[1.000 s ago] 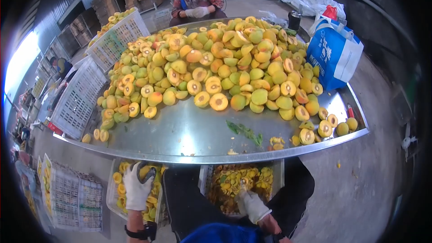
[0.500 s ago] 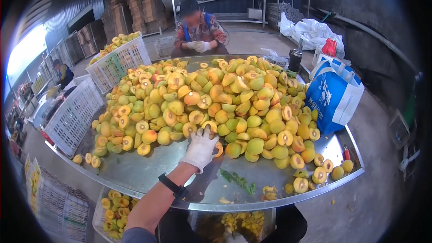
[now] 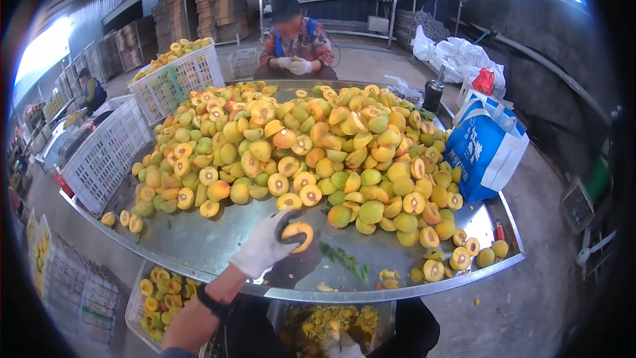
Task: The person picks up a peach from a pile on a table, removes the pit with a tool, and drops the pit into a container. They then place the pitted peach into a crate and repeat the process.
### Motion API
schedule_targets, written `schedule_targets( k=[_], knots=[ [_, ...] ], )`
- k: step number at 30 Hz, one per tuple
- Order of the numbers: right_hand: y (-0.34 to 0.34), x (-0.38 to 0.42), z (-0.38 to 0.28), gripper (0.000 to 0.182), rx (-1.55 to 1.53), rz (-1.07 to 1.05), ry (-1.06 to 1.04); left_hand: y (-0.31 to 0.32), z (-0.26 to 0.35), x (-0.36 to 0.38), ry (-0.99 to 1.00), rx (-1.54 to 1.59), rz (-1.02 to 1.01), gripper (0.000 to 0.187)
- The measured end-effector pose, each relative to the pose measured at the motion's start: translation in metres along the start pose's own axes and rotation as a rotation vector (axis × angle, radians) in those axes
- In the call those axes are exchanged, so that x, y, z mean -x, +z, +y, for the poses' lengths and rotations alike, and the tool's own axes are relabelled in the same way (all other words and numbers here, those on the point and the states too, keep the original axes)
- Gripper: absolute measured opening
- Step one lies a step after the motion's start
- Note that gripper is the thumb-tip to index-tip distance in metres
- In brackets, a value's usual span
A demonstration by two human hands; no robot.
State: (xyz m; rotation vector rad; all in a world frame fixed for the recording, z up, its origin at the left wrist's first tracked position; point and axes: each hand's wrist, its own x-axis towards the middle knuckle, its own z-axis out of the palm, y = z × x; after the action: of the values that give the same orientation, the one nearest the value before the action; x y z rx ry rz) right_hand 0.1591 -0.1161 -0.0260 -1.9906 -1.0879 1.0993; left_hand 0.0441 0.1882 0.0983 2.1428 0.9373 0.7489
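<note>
My left hand (image 3: 262, 245), in a white glove, grips a halved peach (image 3: 298, 236) between thumb and fingers, just above the bare metal near the front of the table. A large heap of halved yellow-green peaches (image 3: 265, 152) lies beyond it, many showing their pits. At the bottom edge, low over a crate of peach scraps (image 3: 331, 321) below the tabletop, is my right hand (image 3: 346, 346), gloved and mostly cut off. Its fingers cannot be made out.
The metal table (image 3: 192, 242) has a raised rim. Green leaves (image 3: 344, 260) lie near its front. A blue-and-white bag (image 3: 487, 149) stands at the right. White crates (image 3: 109, 152) line the left, another crate of peaches (image 3: 162, 295) sits below. A co-worker (image 3: 296, 43) sits opposite.
My left hand has drawn back from the heap toward me, bringing a peach half with it. My right hand stays low at the bottom edge.
</note>
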Motion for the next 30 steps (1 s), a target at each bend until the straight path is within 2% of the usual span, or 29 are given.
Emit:
schedule_targets(
  k=[1, 2, 3, 4, 6, 8, 10, 12, 13, 14, 16, 17, 18, 19, 20, 21, 23, 24, 26, 29, 30],
  knots=[
    [-0.001, -0.003, 0.002, 0.037, -0.088, 0.015, -0.023, -0.002, -0.010, 0.018, -0.017, 0.205, 0.008, 0.053],
    [-0.001, -0.014, 0.011, 0.037, 0.047, -0.072, -0.015, -0.001, -0.016, 0.034, -0.033, 0.411, 0.016, 0.053],
    [0.001, -0.027, 0.026, 0.037, 0.181, -0.159, -0.002, -0.002, 0.002, 0.055, -0.115, 0.724, 0.078, 0.045],
    [0.002, -0.031, 0.035, 0.037, 0.314, -0.246, 0.011, 0.009, 0.006, 0.078, -0.197, 0.894, 0.221, 0.036],
    [-0.013, -0.021, -0.001, 0.036, 0.247, -0.212, 0.073, 0.016, 0.022, 0.115, -0.394, 1.048, 0.252, 0.030],
    [-0.026, -0.001, -0.034, 0.035, 0.184, -0.195, 0.160, 0.025, 0.036, 0.143, -0.429, 1.036, 0.301, 0.035],
    [-0.019, 0.006, -0.037, 0.034, 0.042, -0.071, 0.058, 0.033, 0.042, 0.161, -0.486, 1.159, 0.254, 0.050],
    [-0.008, 0.013, -0.038, 0.032, -0.092, 0.084, -0.022, 0.046, 0.027, 0.177, -0.436, 1.175, 0.190, 0.051],
    [0.030, -0.028, 0.065, 0.027, -0.504, -0.124, 0.094, 0.054, 0.019, 0.185, -0.495, 1.114, 0.151, 0.054],
    [0.001, -0.008, -0.001, 0.019, 0.265, -0.145, -0.005, 0.067, 0.009, 0.196, -0.498, 1.137, 0.175, 0.055],
    [0.022, -0.037, 0.094, 0.037, 0.534, -0.227, -0.395, 0.084, -0.008, 0.209, -0.487, 1.174, 0.221, 0.059],
    [0.014, -0.029, 0.067, 0.036, 0.381, -0.082, -0.197, 0.068, 0.011, 0.201, -0.439, 0.971, 0.158, 0.057],
    [0.007, -0.013, 0.032, 0.035, 0.223, 0.047, 0.019, 0.097, -0.025, 0.212, -0.503, 1.267, 0.255, 0.051],
    [0.004, -0.008, 0.038, 0.044, 0.083, 0.040, 0.022, 0.095, -0.023, 0.213, -0.574, 1.399, 0.285, 0.045],
    [-0.005, 0.002, 0.007, 0.036, -0.021, -0.001, 0.148, 0.093, -0.019, 0.211, -0.660, 1.531, 0.317, 0.040],
    [0.007, -0.001, 0.035, 0.032, -0.101, 0.057, 0.029, 0.105, -0.027, 0.216, -0.549, 1.402, 0.336, 0.038],
    [-0.001, 0.015, -0.004, 0.027, -0.114, 0.060, -0.121, 0.111, -0.027, 0.214, -0.481, 1.274, 0.328, 0.036],
    [-0.011, 0.027, -0.046, 0.025, -0.060, 0.076, -0.074, 0.113, -0.025, 0.213, -0.440, 1.213, 0.310, 0.036],
    [-0.010, 0.030, -0.068, 0.026, -0.048, 0.169, -0.341, 0.114, -0.016, 0.211, -0.342, 1.044, 0.251, 0.035],
    [-0.008, 0.027, -0.082, 0.027, 0.032, 0.054, -0.219, 0.105, 0.000, 0.201, -0.525, 1.479, 0.193, 0.034],
    [-0.006, 0.025, -0.082, 0.026, 0.027, 0.047, -0.206, 0.106, 0.000, 0.200, -0.491, 1.441, 0.176, 0.033]
  ],
)
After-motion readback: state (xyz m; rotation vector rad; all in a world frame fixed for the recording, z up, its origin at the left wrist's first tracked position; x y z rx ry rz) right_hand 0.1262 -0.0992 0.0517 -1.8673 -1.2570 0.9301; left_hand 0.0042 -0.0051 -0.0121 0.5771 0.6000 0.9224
